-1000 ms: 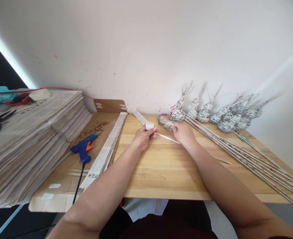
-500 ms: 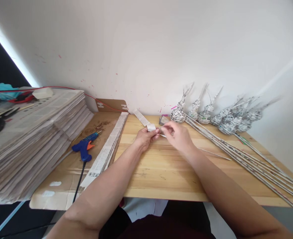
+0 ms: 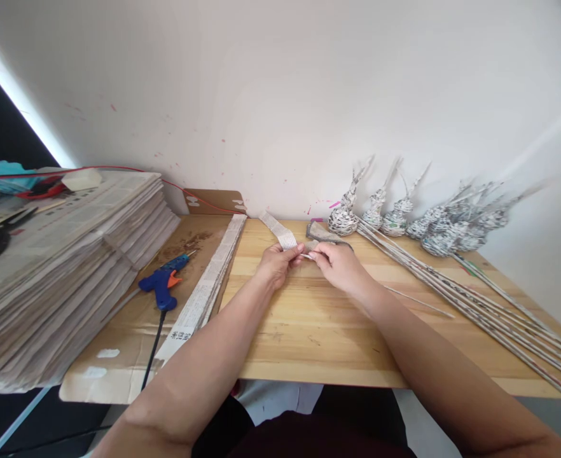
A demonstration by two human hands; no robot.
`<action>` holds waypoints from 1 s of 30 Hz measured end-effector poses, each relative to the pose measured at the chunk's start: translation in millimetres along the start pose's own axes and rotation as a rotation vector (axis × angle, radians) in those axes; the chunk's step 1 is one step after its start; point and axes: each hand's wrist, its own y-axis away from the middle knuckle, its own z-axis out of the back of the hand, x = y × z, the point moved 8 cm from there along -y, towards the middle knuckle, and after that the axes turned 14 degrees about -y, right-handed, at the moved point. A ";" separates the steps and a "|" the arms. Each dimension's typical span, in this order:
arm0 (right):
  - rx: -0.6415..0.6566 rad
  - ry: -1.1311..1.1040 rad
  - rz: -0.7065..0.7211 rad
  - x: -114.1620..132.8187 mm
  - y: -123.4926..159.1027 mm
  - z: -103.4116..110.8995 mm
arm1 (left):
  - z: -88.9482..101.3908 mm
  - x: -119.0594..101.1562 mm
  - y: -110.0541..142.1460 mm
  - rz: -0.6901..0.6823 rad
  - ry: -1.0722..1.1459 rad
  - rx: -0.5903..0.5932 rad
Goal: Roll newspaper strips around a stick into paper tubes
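My left hand (image 3: 277, 266) pinches a newspaper strip (image 3: 279, 230) between thumb and fingers, and the strip's free end slants up toward the wall. At its lower end the strip runs into a thin rolled paper stick (image 3: 418, 300). My right hand (image 3: 338, 263) grips this stick just right of the left fingertips. The stick passes beneath the right wrist and shows again on the table to the right. Behind the right hand lies a folded beige-grey cloth (image 3: 327, 234), partly covered by the fingers.
Several woven paper gourds (image 3: 343, 220) stand along the wall, with a bundle of paper sticks (image 3: 418, 272) before them. A blue glue gun (image 3: 161, 283) rests on cardboard (image 3: 118, 375), beside stacked newspaper strips (image 3: 208, 273). A tall newspaper pile (image 3: 80, 267) fills the left of the wooden table (image 3: 304, 343).
My right hand has lowered slightly and its fingers have closed on the stick. The strip's folded-over lower part now lies straighter, and more of the cloth shows.
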 end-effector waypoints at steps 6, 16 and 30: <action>-0.011 -0.024 0.051 5.7 1.2 -3.3 | -0.3 -1.4 -0.1 -0.019 -0.039 0.012; 0.040 0.017 0.064 7.4 0.8 -3.4 | 0.3 -1.0 -0.9 -0.026 -0.046 0.020; 0.072 0.120 0.027 4.6 1.4 -7.7 | 4.0 -0.1 -3.5 -0.034 -0.055 0.003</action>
